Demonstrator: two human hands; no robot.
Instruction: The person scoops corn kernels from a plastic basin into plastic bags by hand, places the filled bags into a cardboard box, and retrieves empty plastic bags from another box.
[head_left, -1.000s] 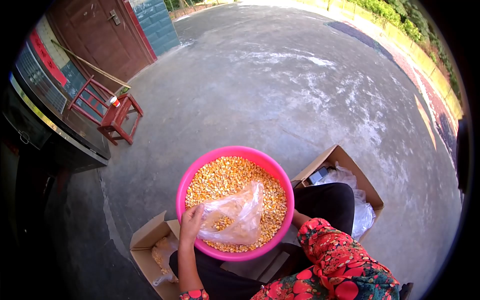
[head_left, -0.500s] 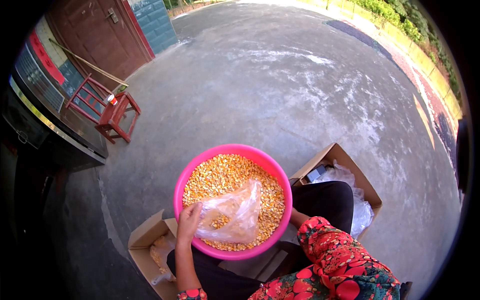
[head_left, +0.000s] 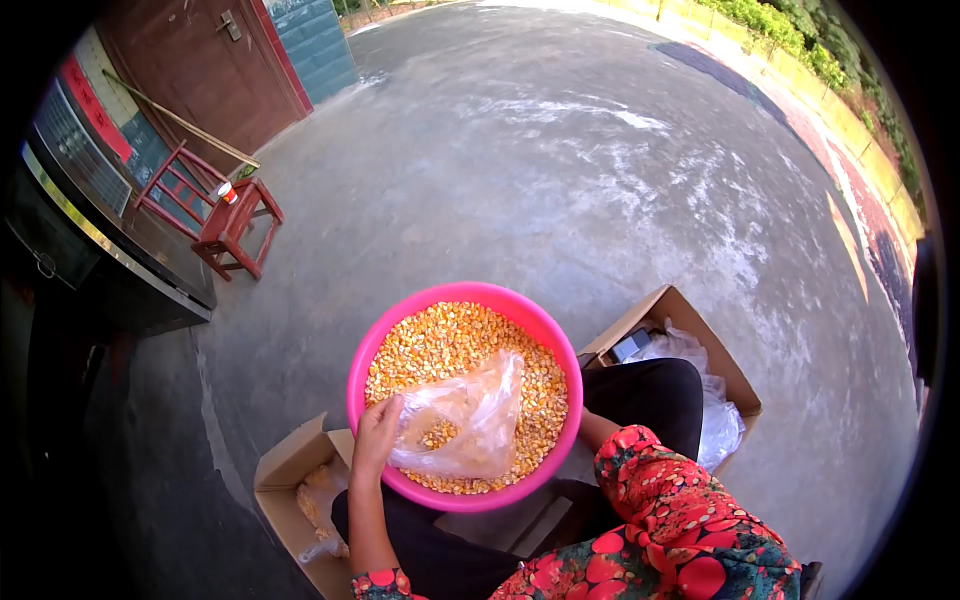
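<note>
A pink basin (head_left: 362,350) full of yellow corn kernels (head_left: 450,335) rests at my lap. My left hand (head_left: 378,430) is at the basin's left rim, its fingers closed on the edge of a clear plastic bag (head_left: 480,425). The bag lies over the kernels, with some kernels showing in or through it. My right hand is hidden behind the basin's right side; only the wrist (head_left: 597,430) shows below the red patterned sleeve.
An open cardboard box (head_left: 735,375) with plastic bags and a dark device (head_left: 630,346) stands at the right. Another box (head_left: 285,480) at the left holds bagged corn. A red chair (head_left: 225,225) bearing a paper cup (head_left: 228,192) stands near the door (head_left: 190,60).
The basin appears slightly higher in view. My left hand keeps its hold on the bag, with only a small upward shift.
</note>
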